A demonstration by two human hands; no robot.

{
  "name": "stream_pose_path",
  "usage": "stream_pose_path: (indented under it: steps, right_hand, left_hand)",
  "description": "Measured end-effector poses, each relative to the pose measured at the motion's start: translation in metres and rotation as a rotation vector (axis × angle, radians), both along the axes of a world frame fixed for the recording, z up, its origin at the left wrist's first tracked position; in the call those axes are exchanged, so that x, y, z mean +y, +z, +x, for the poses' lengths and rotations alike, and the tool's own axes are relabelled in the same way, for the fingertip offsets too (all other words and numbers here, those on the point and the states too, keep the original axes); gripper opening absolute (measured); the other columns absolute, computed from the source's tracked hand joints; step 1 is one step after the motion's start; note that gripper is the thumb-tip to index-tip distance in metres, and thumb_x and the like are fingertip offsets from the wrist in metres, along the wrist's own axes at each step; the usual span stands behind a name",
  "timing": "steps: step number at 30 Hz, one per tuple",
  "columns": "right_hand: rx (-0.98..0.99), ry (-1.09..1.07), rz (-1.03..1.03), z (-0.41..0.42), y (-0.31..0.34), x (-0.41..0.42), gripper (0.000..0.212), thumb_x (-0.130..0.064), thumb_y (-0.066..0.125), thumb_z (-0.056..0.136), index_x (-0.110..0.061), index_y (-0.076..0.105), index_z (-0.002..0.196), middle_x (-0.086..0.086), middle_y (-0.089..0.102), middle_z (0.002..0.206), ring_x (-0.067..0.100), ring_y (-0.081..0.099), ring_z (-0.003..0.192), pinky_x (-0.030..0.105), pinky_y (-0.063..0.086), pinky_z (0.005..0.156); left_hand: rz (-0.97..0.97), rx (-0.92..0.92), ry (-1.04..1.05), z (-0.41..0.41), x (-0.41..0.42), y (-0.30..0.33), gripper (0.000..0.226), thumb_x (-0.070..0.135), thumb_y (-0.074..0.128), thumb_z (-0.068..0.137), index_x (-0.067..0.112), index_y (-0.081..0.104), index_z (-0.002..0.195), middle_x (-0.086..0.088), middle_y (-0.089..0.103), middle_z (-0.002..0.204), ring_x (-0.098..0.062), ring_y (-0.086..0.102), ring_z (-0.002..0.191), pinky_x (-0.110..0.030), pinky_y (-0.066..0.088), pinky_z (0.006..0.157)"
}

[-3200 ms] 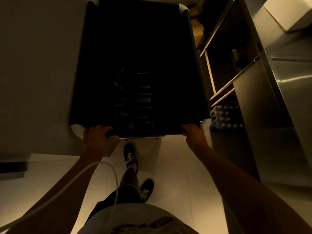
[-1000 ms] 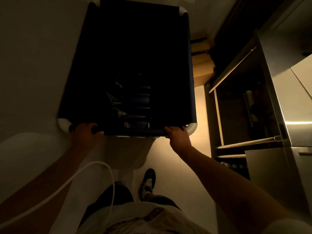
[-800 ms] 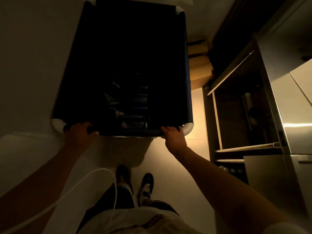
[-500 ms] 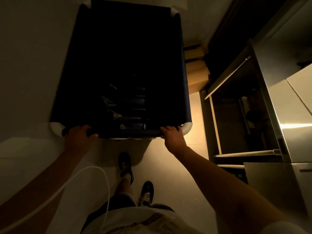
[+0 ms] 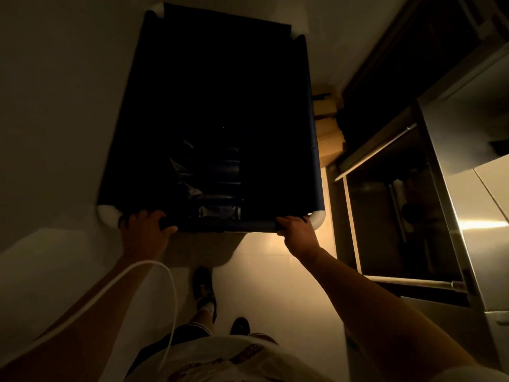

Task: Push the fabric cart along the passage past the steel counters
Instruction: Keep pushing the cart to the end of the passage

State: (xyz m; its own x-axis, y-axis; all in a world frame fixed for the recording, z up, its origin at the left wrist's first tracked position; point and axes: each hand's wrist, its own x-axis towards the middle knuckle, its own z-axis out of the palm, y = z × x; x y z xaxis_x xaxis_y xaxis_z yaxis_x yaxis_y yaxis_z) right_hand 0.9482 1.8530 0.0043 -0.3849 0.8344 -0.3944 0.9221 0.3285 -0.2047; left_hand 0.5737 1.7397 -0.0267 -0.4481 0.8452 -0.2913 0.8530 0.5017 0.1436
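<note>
A deep fabric cart with dark blue sides and white corner caps fills the middle of the head view, in a dim passage. Dark shiny bags lie at its bottom. My left hand is closed over the near rail beside the left corner cap. My right hand grips the same rail just inside the right corner cap. Steel counters run along the right side, with open shelves underneath.
A plain wall runs close along the cart's left side. Stacked cardboard boxes sit on the floor between the cart's right side and the counters. A pale tiled floor lies under my feet. A white cable hangs over my left arm.
The cart has rolled forward along the passage and the counters have slid back on the right. My feet have stepped on. Both hands keep the same hold on the rail.
</note>
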Motion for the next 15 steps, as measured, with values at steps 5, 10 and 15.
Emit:
stream_pose_path:
  steps: [5,10,15]
  right_hand:
    - [-0.009,-0.032,-0.021,-0.014,0.003,0.032,0.045,-0.020,0.058,0.099,-0.025,0.055,0.144,0.001,0.062,0.138,0.024,0.053,0.134,0.039,0.028,0.121]
    - [-0.014,-0.067,0.001,-0.027,0.003,0.064,0.044,-0.021,0.057,0.101,-0.026,0.054,0.145,0.001,0.059,0.143,0.024,0.049,0.139,0.039,0.026,0.123]
    - [0.004,-0.137,-0.011,-0.040,0.003,0.094,0.043,-0.018,0.056,0.102,-0.025,0.055,0.144,0.003,0.057,0.145,0.029,0.045,0.140,0.041,0.029,0.123]
  left_hand:
    - [-0.003,0.016,-0.054,-0.014,0.032,0.002,0.047,0.051,0.074,0.079,0.017,0.068,0.110,-0.021,0.064,0.105,-0.046,0.057,0.102,-0.062,0.038,0.102]
    - [-0.011,-0.016,-0.063,-0.027,0.070,0.008,0.048,0.055,0.068,0.083,0.021,0.065,0.117,-0.020,0.061,0.119,-0.045,0.051,0.114,-0.059,0.033,0.106]
    - [-0.027,-0.021,-0.053,-0.034,0.107,0.013,0.049,0.055,0.067,0.083,0.021,0.064,0.118,-0.020,0.060,0.121,-0.044,0.051,0.116,-0.058,0.034,0.107]
